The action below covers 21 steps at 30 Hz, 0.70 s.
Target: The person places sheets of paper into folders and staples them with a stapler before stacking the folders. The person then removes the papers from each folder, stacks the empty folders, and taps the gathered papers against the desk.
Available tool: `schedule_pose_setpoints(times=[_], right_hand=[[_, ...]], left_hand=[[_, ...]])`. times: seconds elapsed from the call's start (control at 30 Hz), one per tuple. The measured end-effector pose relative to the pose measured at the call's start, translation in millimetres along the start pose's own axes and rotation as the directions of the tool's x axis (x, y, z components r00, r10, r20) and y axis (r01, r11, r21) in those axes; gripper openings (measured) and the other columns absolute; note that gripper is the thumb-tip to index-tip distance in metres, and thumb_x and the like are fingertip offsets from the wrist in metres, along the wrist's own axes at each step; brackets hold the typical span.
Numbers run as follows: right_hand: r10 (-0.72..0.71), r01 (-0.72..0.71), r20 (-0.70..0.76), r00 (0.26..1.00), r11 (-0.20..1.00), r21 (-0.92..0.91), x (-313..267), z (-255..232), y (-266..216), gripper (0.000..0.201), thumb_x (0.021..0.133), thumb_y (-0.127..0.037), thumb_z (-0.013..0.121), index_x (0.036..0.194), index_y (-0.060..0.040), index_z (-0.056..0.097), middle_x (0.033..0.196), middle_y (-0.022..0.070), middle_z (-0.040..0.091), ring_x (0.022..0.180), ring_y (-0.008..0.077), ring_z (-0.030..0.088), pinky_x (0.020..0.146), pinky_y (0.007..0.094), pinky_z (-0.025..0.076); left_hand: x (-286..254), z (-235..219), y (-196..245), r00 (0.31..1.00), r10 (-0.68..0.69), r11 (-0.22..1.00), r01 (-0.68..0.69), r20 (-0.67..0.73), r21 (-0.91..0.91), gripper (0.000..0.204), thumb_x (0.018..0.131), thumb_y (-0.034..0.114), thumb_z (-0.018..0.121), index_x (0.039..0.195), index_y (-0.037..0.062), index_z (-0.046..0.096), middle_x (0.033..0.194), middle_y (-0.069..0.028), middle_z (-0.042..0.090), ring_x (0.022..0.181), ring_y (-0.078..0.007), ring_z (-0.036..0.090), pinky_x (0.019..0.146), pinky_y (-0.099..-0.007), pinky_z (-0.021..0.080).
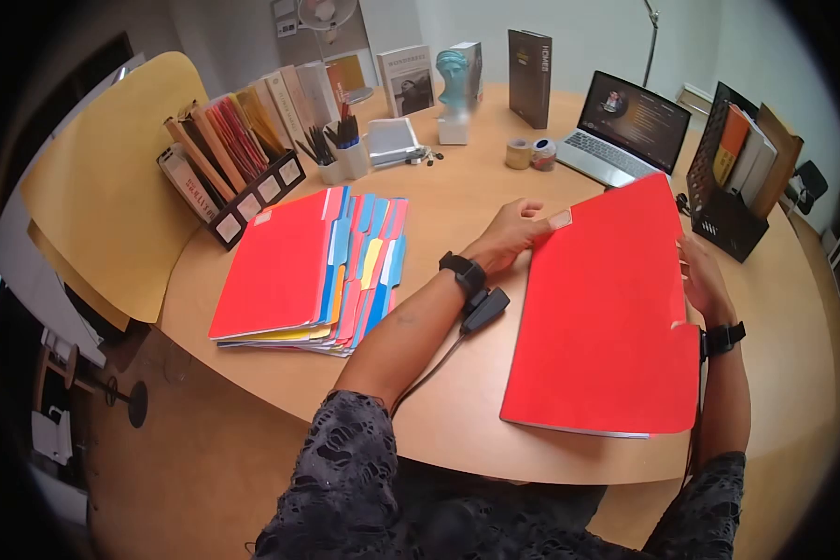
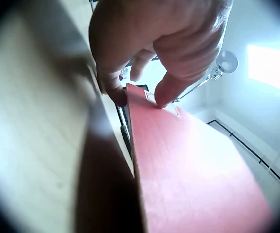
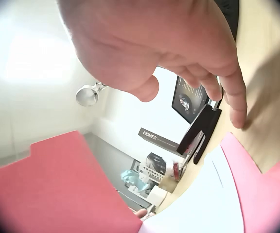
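In the head view a red file folder is held tilted at the right front of the table. My left hand pinches its upper left corner, thumb on the small pale label; the left wrist view shows the fingers behind the cover. My right hand is beside the folder's right edge, partly hidden by it. In the right wrist view that hand's fingers are loose and apart from the folder, with white paper showing inside the spread covers. A stack of tabbed folders lies left of my left arm.
A laptop and tape rolls stand behind the folder. On the right is a black file holder; on the left, another file organizer. Pen cups, a teal bust and upright books stand farther back.
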State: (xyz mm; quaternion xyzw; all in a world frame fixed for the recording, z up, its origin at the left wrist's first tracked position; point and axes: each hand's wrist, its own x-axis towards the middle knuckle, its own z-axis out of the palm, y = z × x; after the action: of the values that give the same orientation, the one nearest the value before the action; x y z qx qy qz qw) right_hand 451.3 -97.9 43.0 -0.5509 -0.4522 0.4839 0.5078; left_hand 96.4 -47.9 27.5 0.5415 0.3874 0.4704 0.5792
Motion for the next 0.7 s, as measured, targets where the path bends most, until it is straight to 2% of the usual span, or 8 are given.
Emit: schedule_pose_setpoints(times=[0.1,0.2,0.37,0.4,0.43,0.47,0.53,0.7], right_hand=[[0.040,-0.052,0.182,0.983,0.997,0.060,-16,2,-5,0.039,0.098,-0.042,0.055,0.114,-0.0065,0.054,0.115,0.0095,0.056,0.090,0.0183,0.055,0.075,0.0387,0.051],[0.065,-0.080,0.114,0.991,0.988,0.133,-19,3,2,0.036,0.098,-0.043,0.053,0.110,-0.0092,0.054,0.108,0.0060,0.055,0.087,0.0161,0.055,0.070,0.0348,0.051],[0.084,-0.088,0.071,0.994,0.995,0.055,-42,19,-17,0.038,0.098,-0.041,0.053,0.115,-0.0070,0.056,0.102,0.0056,0.057,0.087,0.0154,0.057,0.074,0.0358,0.053],[0.055,-0.089,0.220,0.974,0.985,0.147,-49,27,-19,0.036,0.098,-0.036,0.056,0.114,-0.0037,0.057,0.098,0.0058,0.060,0.085,0.0148,0.059,0.074,0.0338,0.053],[0.011,-0.103,0.363,0.932,0.966,0.237,-57,39,-22,0.034,0.097,-0.030,0.059,0.113,-0.0004,0.058,0.094,0.0059,0.062,0.083,0.0143,0.061,0.073,0.0319,0.054],[0.006,-0.100,0.368,0.930,0.966,0.237,-65,56,-26,0.034,0.097,-0.030,0.059,0.113,-0.0004,0.058,0.094,0.0059,0.062,0.083,0.0143,0.061,0.073,0.0319,0.054],[-0.059,0.045,0.404,0.913,0.998,0.045,-82,94,-33,0.019,0.094,-0.019,0.060,0.100,-0.0007,0.059,0.085,0.0035,0.063,0.074,0.0120,0.061,0.070,0.0265,0.052],[-0.131,0.055,0.498,0.857,0.985,0.164,-73,187,-36,0.022,0.085,0.004,0.058,0.107,0.0057,0.059,0.093,0.0098,0.066,0.078,0.0165,0.067,0.070,0.0307,0.057]], left_hand=[[-2,3,-2,0.979,-0.112,0.992,0.122,0.170,-0.045,0.061,0.088,0.003,0.064,0.141,-0.0059,0.035,0.110,-0.0141,0.059,0.090,-0.0182,0.064,0.077,-0.0287,0.055],[-8,11,0,0.955,-0.191,0.977,0.208,0.229,-0.053,0.059,0.088,-0.003,0.060,0.141,-0.0029,0.035,0.114,-0.0164,0.058,0.092,-0.0198,0.064,0.081,-0.0300,0.056],[-12,7,26,0.990,-0.088,0.967,0.111,0.107,-0.229,0.057,0.087,-0.004,0.059,0.140,-0.0029,0.035,0.108,-0.0155,0.059,0.088,-0.0194,0.065,0.079,-0.0306,0.058],[-17,4,39,0.998,-0.055,0.974,0.059,0.024,-0.218,0.057,0.088,-0.004,0.059,0.140,-0.0027,0.035,0.108,-0.0147,0.060,0.087,-0.0188,0.065,0.078,-0.0304,0.058],[-21,-3,48,0.998,-0.019,0.979,0.006,-0.061,-0.203,0.057,0.088,-0.004,0.059,0.140,-0.0026,0.035,0.107,-0.0140,0.060,0.086,-0.0183,0.065,0.077,-0.0302,0.057],[-24,-14,58,0.998,-0.014,0.980,0.000,-0.066,-0.201,0.057,0.088,-0.004,0.059,0.140,-0.0026,0.035,0.107,-0.0140,0.060,0.086,-0.0183,0.065,0.077,-0.0302,0.057],[-30,-43,74,0.979,0.110,0.993,-0.115,-0.172,-0.018,0.057,0.088,-0.003,0.060,0.139,-0.0020,0.035,0.107,-0.0129,0.061,0.085,-0.0172,0.065,0.074,-0.0293,0.057],[-88,-155,119,0.986,0.125,0.992,-0.124,-0.107,0.019,0.057,0.090,0.010,0.064,0.138,-0.0058,0.038,0.101,-0.0098,0.060,0.086,-0.0152,0.062,0.078,-0.0290,0.053]])
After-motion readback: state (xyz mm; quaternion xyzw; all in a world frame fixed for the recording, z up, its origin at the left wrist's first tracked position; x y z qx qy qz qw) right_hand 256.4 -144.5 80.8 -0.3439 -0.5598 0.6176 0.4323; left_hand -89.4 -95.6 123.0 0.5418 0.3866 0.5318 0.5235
